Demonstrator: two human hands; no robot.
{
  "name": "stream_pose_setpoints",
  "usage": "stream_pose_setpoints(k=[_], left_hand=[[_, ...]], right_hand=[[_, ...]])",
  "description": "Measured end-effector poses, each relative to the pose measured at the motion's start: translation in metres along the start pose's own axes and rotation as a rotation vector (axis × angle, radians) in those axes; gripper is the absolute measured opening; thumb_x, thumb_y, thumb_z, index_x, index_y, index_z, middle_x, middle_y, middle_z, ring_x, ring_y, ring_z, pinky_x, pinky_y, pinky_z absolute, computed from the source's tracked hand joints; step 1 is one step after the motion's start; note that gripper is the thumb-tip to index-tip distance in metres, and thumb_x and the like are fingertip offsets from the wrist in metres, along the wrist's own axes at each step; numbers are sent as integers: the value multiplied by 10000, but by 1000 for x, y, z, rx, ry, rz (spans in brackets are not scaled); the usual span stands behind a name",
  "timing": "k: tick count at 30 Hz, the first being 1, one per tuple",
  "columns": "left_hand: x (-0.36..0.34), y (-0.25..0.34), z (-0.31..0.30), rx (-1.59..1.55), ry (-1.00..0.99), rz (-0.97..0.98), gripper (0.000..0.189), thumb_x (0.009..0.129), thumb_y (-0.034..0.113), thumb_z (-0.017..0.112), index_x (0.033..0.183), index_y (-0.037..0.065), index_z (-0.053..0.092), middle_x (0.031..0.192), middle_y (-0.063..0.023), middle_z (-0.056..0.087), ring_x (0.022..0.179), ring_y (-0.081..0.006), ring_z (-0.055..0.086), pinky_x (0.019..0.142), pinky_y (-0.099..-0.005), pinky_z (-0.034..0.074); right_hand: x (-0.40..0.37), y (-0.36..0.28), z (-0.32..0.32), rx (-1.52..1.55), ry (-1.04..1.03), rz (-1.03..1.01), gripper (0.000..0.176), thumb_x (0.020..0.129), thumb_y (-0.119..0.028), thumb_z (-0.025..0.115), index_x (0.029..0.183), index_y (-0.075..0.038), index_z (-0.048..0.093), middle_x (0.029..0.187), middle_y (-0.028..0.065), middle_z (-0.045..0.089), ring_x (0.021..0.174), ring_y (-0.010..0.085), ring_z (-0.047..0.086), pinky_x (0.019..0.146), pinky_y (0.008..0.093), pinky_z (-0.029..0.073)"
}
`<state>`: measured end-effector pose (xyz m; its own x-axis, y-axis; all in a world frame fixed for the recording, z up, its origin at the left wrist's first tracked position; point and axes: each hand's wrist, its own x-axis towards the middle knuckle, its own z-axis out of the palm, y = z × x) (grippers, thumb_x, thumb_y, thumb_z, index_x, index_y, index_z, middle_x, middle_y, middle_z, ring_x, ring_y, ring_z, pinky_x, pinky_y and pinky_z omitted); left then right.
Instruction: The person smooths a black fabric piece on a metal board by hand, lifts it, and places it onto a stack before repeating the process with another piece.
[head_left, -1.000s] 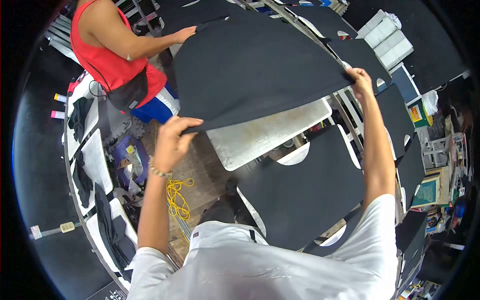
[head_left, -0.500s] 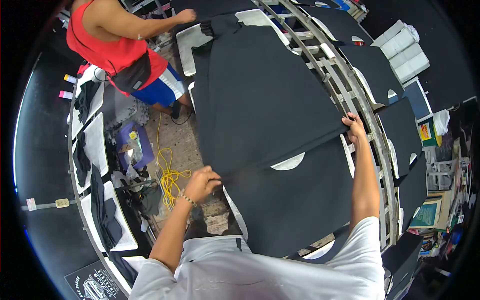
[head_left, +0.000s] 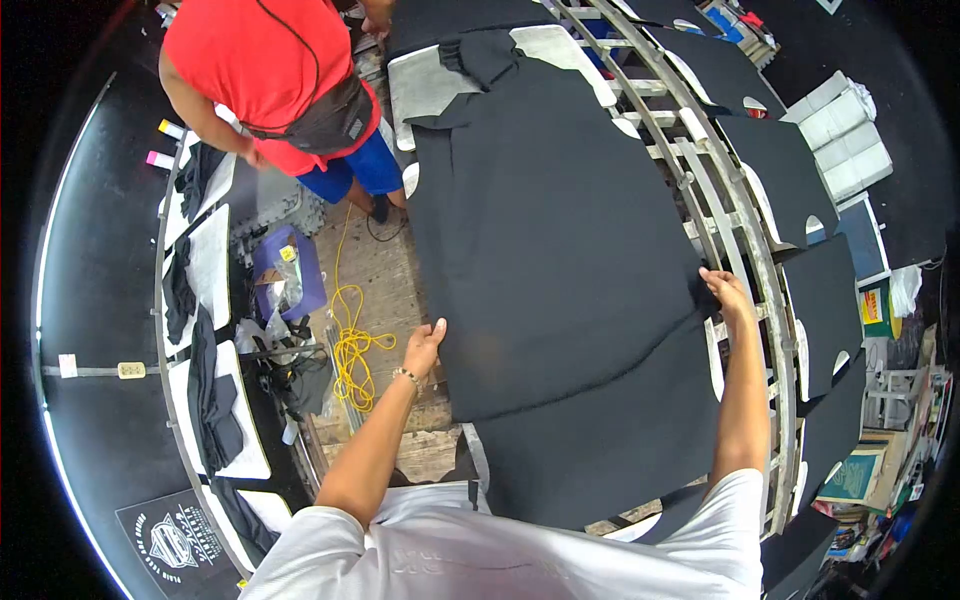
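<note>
A black T-shirt lies stretched over a board in front of me, its hem running slantwise across the near part. Pale corners of the board show at the far end, beside the bunched sleeve. My left hand is closed at the shirt's left side, fingers curled at the cloth edge. On the opposite side, my right hand pinches the edge of the cloth close to the metal rail. More black fabric lies flat below the hem, nearer my body.
Curved metal rails run along the right, with more black-covered boards beyond. A person in a red sleeveless top stands at the far left. Yellow cord and a purple crate are on the floor. Boards with dark cloth line the left.
The shirt's hem has come down toward me and lies flatter, covering the white half-round patch. Both hands sit lower. The other person has turned, and their outstretched arm has changed position.
</note>
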<state>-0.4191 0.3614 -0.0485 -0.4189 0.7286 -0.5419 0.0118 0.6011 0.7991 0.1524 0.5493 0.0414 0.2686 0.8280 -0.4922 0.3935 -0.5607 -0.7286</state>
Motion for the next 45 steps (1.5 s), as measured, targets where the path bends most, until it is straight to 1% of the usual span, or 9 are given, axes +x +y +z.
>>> stream_pose_setpoints(k=[7,12,14,19,29,38,40,43,45], left_hand=[[8,-34,14,171,302,160,395,842,336,795,693,79,535,646,43,503,583,-69,408,537,-268,380],[-35,6,-4,-42,126,146,283,872,234,768,753,74,567,706,22,594,645,-55,520,580,-247,429],[-55,31,-11,-194,27,172,243,889,207,750,794,66,577,744,11,627,680,-55,556,608,-238,449],[-87,62,-27,-664,-102,174,124,952,106,654,889,91,548,809,31,605,750,-56,544,732,-220,450],[-132,37,-30,-778,-301,-138,184,963,199,651,822,136,551,845,46,612,758,-43,536,713,-206,439],[-90,2,-56,7,-545,-378,265,902,306,723,885,87,574,737,-15,613,672,-112,618,630,-266,520],[-43,17,-55,640,-255,417,400,862,359,743,1053,38,601,831,-85,667,791,-201,668,744,-352,542],[33,126,-28,441,-248,427,465,872,335,701,1205,48,549,926,-132,690,823,-254,676,768,-386,536],[103,175,0,422,-330,748,387,904,239,691,1185,25,533,756,-47,646,652,-111,597,600,-298,496]], right_hand=[[27,9,22,-404,110,-145,316,869,-292,732,721,-79,551,652,-7,522,602,131,463,568,313,375],[26,19,8,-35,100,-162,185,951,-210,623,931,-27,637,853,79,663,772,186,621,667,355,493],[9,8,4,541,1,-10,192,976,-245,612,932,-58,610,898,43,657,776,155,607,709,327,504],[2,8,-19,724,-71,-94,338,981,-252,597,1239,-33,591,1158,87,672,1025,200,655,910,330,524],[-55,39,-47,694,-114,-67,367,945,-339,632,1190,-67,612,1169,84,657,1056,212,632,928,362,503],[-76,83,-33,590,-23,-17,221,952,-296,638,1017,-85,646,1028,35,662,952,156,608,889,305,466],[-39,146,-42,316,56,-75,362,946,-299,665,1148,-8,591,1003,54,648,913,138,598,807,309,483],[-75,125,-10,172,220,-193,477,890,-293,741,1227,-28,531,943,25,609,877,109,556,796,281,439],[-90,123,2,-130,404,-247,564,845,-254,767,1290,-20,509,1158,140,599,1054,232,558,932,350,431]])
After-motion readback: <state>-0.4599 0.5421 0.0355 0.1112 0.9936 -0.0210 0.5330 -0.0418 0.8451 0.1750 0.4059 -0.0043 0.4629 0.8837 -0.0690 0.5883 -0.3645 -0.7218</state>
